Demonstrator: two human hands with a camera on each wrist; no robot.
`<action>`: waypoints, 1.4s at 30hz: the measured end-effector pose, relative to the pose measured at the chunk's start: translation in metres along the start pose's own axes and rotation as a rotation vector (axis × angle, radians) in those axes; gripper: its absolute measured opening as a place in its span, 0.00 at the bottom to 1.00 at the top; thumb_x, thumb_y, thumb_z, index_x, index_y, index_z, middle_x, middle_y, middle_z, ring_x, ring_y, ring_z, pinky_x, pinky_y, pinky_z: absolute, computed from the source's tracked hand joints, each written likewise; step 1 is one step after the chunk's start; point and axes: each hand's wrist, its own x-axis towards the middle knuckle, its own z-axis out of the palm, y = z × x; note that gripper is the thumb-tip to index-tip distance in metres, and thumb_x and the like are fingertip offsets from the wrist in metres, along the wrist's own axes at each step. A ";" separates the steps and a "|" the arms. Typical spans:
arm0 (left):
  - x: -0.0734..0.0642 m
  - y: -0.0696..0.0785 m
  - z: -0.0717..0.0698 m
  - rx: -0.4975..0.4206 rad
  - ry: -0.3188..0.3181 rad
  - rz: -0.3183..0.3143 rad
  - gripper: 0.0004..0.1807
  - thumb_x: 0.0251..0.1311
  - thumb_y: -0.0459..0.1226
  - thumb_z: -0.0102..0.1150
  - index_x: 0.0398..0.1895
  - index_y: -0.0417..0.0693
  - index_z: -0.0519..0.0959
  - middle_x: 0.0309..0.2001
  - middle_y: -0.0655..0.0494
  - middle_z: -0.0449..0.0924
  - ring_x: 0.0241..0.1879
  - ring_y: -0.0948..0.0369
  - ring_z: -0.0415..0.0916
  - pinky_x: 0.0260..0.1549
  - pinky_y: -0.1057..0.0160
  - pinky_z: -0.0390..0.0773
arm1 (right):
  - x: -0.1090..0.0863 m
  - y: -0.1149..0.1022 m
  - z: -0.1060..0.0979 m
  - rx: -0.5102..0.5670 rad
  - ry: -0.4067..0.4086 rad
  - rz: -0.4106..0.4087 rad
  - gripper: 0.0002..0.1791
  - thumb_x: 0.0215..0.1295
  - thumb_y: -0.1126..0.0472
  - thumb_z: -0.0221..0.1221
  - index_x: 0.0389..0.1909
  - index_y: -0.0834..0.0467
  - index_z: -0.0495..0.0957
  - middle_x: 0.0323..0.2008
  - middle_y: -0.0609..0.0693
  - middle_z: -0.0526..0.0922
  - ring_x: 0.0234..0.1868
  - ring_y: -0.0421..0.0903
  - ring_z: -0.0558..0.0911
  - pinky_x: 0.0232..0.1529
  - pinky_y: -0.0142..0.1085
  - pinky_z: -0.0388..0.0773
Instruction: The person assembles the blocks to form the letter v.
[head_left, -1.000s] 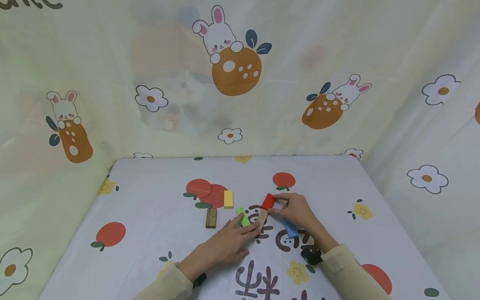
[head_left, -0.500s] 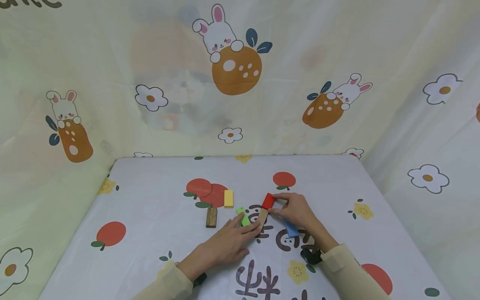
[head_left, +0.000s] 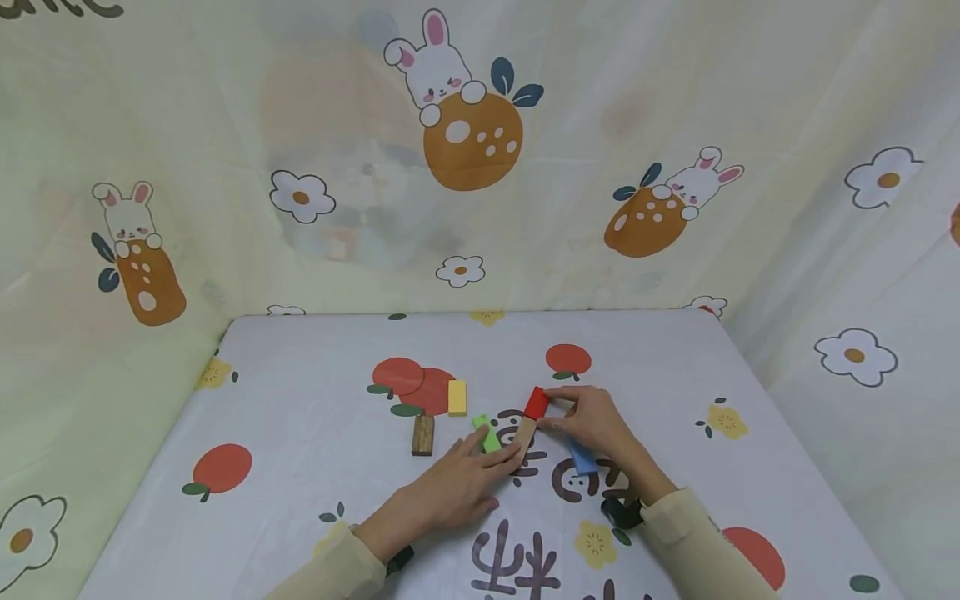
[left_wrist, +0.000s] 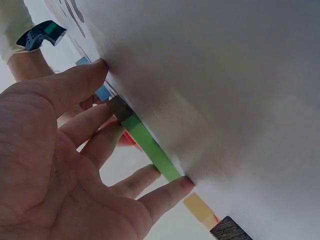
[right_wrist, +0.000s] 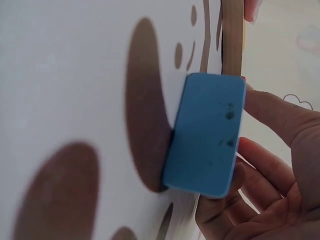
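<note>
In the head view a red block [head_left: 536, 403] lies tilted at the far end of a pale wooden block [head_left: 526, 433], end to end with it. My right hand [head_left: 597, 423] pinches the red block at its right side between thumb and forefinger. Fingertips of my left hand [head_left: 456, 485] rest on the pale block and on a green block [head_left: 491, 442], its fingers spread and fairly straight. The left wrist view shows the green block [left_wrist: 150, 147] along those fingers. Beneath my right hand is a blue block [head_left: 582, 459], large and dark-spotted in the right wrist view.
Left of the hands lie a yellow block [head_left: 457, 398] and a dark grained wooden block [head_left: 422, 436], set apart from each other. A white cloth printed with fruit and flowers covers the table [head_left: 315, 400]. A patterned curtain [head_left: 570, 225] hangs behind the far edge.
</note>
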 end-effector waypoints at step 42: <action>0.000 0.000 0.000 0.017 0.001 0.004 0.42 0.70 0.50 0.67 0.84 0.68 0.60 0.84 0.70 0.57 0.85 0.43 0.52 0.77 0.39 0.68 | 0.005 0.007 0.001 0.058 0.039 0.034 0.28 0.59 0.52 0.78 0.60 0.54 0.87 0.57 0.60 0.88 0.33 0.46 0.79 0.35 0.34 0.74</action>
